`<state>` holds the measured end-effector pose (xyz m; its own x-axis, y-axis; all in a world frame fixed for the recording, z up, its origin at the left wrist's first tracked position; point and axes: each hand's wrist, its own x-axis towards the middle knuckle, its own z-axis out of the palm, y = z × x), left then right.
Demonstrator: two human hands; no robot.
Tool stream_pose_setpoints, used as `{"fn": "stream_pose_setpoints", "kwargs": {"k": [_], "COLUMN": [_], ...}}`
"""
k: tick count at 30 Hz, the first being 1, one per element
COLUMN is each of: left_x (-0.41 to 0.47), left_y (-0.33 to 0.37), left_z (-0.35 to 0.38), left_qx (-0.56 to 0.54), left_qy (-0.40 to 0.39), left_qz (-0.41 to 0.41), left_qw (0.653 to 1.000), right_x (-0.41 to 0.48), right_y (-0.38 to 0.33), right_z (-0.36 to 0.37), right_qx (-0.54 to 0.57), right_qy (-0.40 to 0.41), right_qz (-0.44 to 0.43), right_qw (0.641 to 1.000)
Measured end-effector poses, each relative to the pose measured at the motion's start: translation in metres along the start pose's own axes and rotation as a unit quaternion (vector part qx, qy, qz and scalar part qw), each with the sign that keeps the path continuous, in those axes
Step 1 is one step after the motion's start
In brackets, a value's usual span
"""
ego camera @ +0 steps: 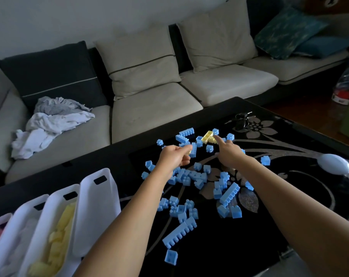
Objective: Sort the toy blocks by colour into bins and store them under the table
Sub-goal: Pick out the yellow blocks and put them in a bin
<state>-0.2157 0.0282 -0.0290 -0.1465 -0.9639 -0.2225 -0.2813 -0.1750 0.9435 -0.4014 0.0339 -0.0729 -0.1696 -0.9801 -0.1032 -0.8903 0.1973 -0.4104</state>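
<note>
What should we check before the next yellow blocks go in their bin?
1. Left hand has a good pinch on the small yellow block: ok.
2. Right hand reaches the far yellow blocks: ok, its fingertip touches them.
3. Yellow bin has room on top: ok.
4. Only yellow inside that bin: cannot tell, its lower part is hidden.
5. No more yellow hiding among the blue blocks: cannot tell.

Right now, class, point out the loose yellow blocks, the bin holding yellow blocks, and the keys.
loose yellow blocks (208,136): head view, top face of one block.
bin holding yellow blocks (56,205): head view, its white end wall.
keys (242,119): head view, middle of the dark bunch.
</note>
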Motion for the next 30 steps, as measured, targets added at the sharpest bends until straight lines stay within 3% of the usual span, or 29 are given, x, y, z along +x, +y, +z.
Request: {"fn": "stream_pose_setpoints", "kwargs": {"k": [3, 6, 9, 14, 17, 21, 25, 27, 28, 30], "left_x": [-0.013, -0.026, -0.037, -0.059, -0.075, -0.097, -0.127, -0.143, -0.15, -0.164], "left_y": [0.006, 0.007, 0.007, 0.006, 0.006, 0.003, -0.008, -0.018, -0.024, -0.04], "left_z": [-0.02, -0.042, -0.059, -0.086, -0.103, -0.126, -0.165, -0.191, -0.203, -0.225], "left_qx": [-0.203, -0.364, -0.434, -0.461, -0.444, -0.355, -0.241, -0.197, -0.172, -0.076], "left_qy": [-0.028, -0.056, -0.076, -0.085, -0.088, -0.051, 0.01, 0.073, 0.117, 0.208], "left_qz": [-0.084, -0.154, -0.171, -0.17, -0.164, -0.132, -0.077, -0.044, -0.038, -0.044], "left_qw": [0.975, 0.917, 0.881, 0.867, 0.877, 0.924, 0.968, 0.977, 0.977, 0.974], "right_x": [0.01, 0.012, 0.008, -0.003, -0.007, -0.018, -0.038, -0.049, -0.055, -0.069], "right_y": [-0.001, -0.005, -0.007, -0.004, -0.004, -0.007, -0.046, -0.082, -0.102, -0.146], "right_z": [-0.004, -0.004, -0.002, 0.002, 0.0, -0.005, -0.02, -0.03, -0.034, -0.036], "right_qx": [-0.023, -0.012, 0.011, -0.022, -0.04, -0.042, -0.004, 0.096, 0.169, 0.324], "right_qy": [-0.001, 0.01, 0.045, 0.056, 0.056, 0.062, 0.146, 0.166, 0.139, 0.011], "right_qz": [0.016, 0.025, 0.018, 0.022, 0.015, 0.027, -0.042, -0.091, -0.106, -0.115], "right_qw": [1.0, 1.0, 0.999, 0.998, 0.998, 0.997, 0.988, 0.977, 0.97, 0.939]}}
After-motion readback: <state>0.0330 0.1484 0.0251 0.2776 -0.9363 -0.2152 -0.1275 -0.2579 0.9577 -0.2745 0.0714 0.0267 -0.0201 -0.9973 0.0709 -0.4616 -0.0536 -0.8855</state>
